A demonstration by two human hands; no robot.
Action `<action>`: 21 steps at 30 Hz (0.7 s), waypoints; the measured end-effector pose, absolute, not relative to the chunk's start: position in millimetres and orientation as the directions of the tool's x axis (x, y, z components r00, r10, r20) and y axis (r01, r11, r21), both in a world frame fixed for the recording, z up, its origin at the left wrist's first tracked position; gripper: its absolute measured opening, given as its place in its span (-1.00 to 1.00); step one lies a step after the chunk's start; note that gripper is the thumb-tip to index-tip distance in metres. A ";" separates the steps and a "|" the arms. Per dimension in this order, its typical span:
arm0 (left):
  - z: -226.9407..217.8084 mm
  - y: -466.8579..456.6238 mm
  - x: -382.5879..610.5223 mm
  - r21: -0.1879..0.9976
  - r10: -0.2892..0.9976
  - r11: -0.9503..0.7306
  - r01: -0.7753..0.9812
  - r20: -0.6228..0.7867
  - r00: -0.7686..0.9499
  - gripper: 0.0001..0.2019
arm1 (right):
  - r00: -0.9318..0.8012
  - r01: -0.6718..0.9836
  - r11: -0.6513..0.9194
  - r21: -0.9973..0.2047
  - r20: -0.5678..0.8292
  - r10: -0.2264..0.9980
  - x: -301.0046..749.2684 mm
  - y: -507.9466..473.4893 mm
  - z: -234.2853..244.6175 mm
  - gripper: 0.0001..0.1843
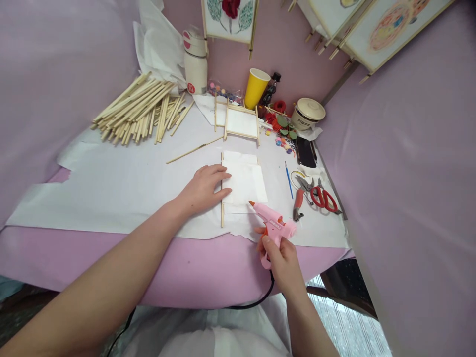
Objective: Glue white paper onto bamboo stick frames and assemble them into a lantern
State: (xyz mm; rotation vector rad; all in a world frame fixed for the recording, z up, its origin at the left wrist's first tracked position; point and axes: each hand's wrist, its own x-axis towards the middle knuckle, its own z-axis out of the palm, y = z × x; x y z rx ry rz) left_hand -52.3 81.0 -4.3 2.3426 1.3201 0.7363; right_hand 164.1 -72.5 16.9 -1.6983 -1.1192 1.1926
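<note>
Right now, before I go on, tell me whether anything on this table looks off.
The white paper covering has ragged, torn edges at the far left and front, showing the pink cloth beneath. One loose wooden stick also lies diagonally, apart from the pile of sticks.

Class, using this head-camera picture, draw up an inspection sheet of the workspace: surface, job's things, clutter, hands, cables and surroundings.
Surface: white paper over pink cloth.
Job's things: white paper sheets, wooden stick along their left edge, pink glue gun.
Clutter: loose wooden sticks, red-handled scissors, yellow cup.
Hands: left hand flat across stick and sheets; right hand gripping the gun.
Cables: black cord running from the gun.
Surroundings: lilac fabric walls, framed pictures.
</note>
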 end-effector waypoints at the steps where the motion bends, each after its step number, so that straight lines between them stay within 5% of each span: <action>1: -4.0 80.3 -52.0 0.520 0.860 -0.507 0.687 0.255 0.442 -0.60 | 0.184 0.254 -0.322 -0.912 -0.281 0.942 160.9 -73.1 18.5 -0.49; 15: -2.2 79.2 -50.2 0.506 0.863 -0.495 0.707 0.192 0.467 -0.63 | 0.242 0.546 -0.263 -0.796 -0.150 0.958 150.5 -77.6 8.4 -0.42; 21: -1.4 80.8 -51.8 0.537 0.871 -0.488 0.688 0.247 0.425 -0.59 | 0.262 0.368 -0.262 -0.892 -0.171 0.950 154.5 -76.7 13.5 -0.43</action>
